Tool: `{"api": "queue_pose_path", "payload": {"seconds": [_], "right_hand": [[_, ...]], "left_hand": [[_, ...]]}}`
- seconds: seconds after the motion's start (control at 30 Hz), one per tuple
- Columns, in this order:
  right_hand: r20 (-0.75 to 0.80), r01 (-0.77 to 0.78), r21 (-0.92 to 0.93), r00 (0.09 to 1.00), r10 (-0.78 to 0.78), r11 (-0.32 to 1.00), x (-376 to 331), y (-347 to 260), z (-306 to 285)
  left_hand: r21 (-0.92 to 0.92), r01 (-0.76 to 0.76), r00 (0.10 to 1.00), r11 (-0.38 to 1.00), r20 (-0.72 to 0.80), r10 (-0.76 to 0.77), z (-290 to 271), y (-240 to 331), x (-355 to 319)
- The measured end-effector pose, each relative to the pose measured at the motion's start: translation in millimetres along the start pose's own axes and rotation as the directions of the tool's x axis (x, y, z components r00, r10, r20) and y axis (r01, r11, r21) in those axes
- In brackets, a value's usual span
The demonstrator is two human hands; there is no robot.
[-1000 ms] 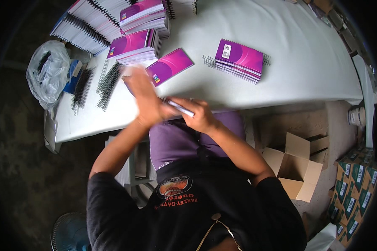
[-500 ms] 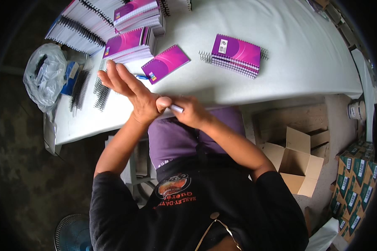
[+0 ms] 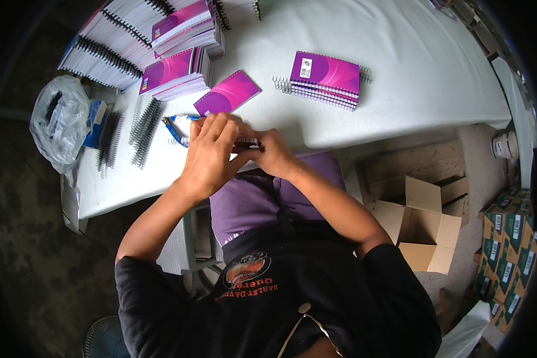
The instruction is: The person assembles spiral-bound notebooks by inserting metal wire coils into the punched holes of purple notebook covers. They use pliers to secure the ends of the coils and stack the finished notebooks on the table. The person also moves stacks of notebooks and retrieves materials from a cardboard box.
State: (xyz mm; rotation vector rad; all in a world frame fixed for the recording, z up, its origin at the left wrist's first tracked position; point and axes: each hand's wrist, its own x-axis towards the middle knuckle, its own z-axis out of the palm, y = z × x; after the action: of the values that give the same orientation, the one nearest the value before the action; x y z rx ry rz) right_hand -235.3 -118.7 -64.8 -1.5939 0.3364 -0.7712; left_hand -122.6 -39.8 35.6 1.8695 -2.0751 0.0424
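Over the table's near edge, my left hand [image 3: 207, 160] and my right hand [image 3: 275, 154] meet, fingers bent around a small notebook [image 3: 247, 142]. Only a dark strip of its punched edge shows; my fingers hide the rest. Just beyond my left hand lie blue-handled pliers [image 3: 174, 129], partly covered by that hand. A purple-and-pink notebook or cover [image 3: 231, 92] lies flat farther out. To the right of it sits a pile of spiral notebooks [image 3: 325, 77], with wire coils sticking out at both ends.
Piles of purple notebooks [image 3: 170, 71] and thicker coil-bound books [image 3: 104, 56] fill the table's far left. Loose dark coils [image 3: 146, 132] lie nearby, beside a clear plastic bag [image 3: 59, 122]. Below the table at right stand an open cardboard box [image 3: 420, 230] and stacked cartons [image 3: 507, 256].
My left hand has turned from raised, spread fingers to palm down, closing with the right on the small notebook. The pliers have come into fuller view. The whole scene has shifted slightly.
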Motion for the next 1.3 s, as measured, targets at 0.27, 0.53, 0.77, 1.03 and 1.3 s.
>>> {"api": "queue_pose_path", "payload": {"seconds": [0.27,0.53,0.77,1.03,1.3], "right_hand": [[0.044,-0.094,-0.236,0.993,0.107,0.967,-1,-10,-4],[-0.323,0.179,0.164,0.939,-0.118,0.97,-3,-23,-23],[-0.831,0.119,-0.311,0.448,-0.331,0.943,23,-28,-105],[-0.913,-0.079,-0.306,0.307,-0.269,0.949,26,9,-137],[-0.908,0.014,-0.382,0.18,-0.379,0.924,14,14,-139]], "left_hand": [[0.057,-0.152,0.988,0.987,0.036,0.15,-7,1,5],[0.164,-0.013,0.848,0.986,-0.521,0.098,-8,16,32],[-0.828,-0.25,0.687,0.502,-0.517,-0.51,52,63,128],[-0.228,-0.062,0.796,0.972,-0.599,-0.09,128,26,138],[-0.337,0.125,0.841,0.933,-0.463,-0.28,105,-21,126]]}}
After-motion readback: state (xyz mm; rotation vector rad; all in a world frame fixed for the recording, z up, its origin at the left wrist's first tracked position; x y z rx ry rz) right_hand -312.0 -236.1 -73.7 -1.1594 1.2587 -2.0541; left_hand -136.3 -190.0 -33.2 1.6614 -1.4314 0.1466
